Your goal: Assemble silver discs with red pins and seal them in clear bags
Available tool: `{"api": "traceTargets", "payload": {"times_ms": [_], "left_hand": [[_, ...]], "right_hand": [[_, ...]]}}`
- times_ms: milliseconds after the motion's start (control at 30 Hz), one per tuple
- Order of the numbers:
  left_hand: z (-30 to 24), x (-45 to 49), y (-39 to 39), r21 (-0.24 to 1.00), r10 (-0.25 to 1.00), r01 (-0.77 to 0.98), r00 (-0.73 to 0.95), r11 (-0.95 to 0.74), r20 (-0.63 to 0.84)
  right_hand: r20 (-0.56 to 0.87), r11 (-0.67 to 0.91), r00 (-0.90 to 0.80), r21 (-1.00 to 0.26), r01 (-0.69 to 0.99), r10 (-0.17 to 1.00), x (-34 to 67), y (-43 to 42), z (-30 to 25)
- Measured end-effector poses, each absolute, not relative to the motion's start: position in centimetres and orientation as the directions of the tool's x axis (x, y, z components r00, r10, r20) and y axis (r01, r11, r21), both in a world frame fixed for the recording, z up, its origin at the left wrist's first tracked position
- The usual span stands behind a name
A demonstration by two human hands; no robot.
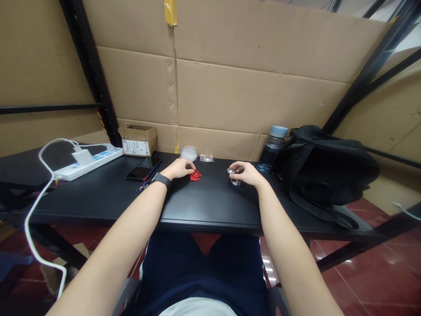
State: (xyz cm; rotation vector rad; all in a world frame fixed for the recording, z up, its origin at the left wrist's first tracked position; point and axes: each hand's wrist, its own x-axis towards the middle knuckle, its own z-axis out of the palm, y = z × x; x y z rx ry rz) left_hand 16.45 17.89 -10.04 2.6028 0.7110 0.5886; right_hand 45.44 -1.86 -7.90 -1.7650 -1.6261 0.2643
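My left hand (182,168), with a dark watch on its wrist, reaches to a small pile of red pieces (195,176) on the black table. Its fingers curl together at the pile's upper left edge; whether a piece is pinched between them is too small to tell. Over to the right, my right hand (246,173) has its thumb and fingers closed on a small clear round lid-like piece (230,170). Just below that, a small clear round container (236,182) shows at the fingertips, partly hidden by the hand.
Behind the hands lie a clear plastic bag (188,153) and a small clear packet (207,158). A phone (144,169), an open cardboard box (139,140) and a white power strip (90,164) are left. A water bottle (271,149) and black backpack (329,166) stand right.
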Motion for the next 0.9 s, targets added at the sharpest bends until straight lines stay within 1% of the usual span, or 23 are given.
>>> {"api": "traceTargets", "payload": {"times_ms": [100,267,333,467,567,900], "left_hand": [[-10.4,16.7,18.0,0.460,0.558,0.400,0.780,-0.793,0.283],[-11.4,16.8,19.0,0.510,0.618,0.412,0.708,-0.755,0.342],[-11.5,16.7,19.4,0.504,0.623,0.416,0.694,-0.757,0.361],[-11.2,16.5,19.4,0.473,0.590,0.413,0.737,-0.779,0.329],[-10.9,16.4,19.0,0.474,0.573,0.401,0.761,-0.784,0.304],[-10.9,16.8,18.5,0.434,0.611,0.472,0.744,-0.767,0.270]], "right_hand": [[0.331,0.074,0.187,-0.640,0.765,0.925,45.1,-1.8,-7.8],[0.341,0.079,0.175,-0.617,0.783,0.924,45.2,-1.5,-8.1],[0.337,0.074,0.167,-0.600,0.797,0.926,45.1,-1.4,-8.1],[0.329,0.074,0.156,-0.591,0.803,0.931,45.0,-1.4,-8.0],[0.328,0.080,0.156,-0.604,0.793,0.932,45.0,-1.4,-8.0],[0.314,0.065,0.172,-0.622,0.781,0.934,44.8,-1.5,-7.9]]}}
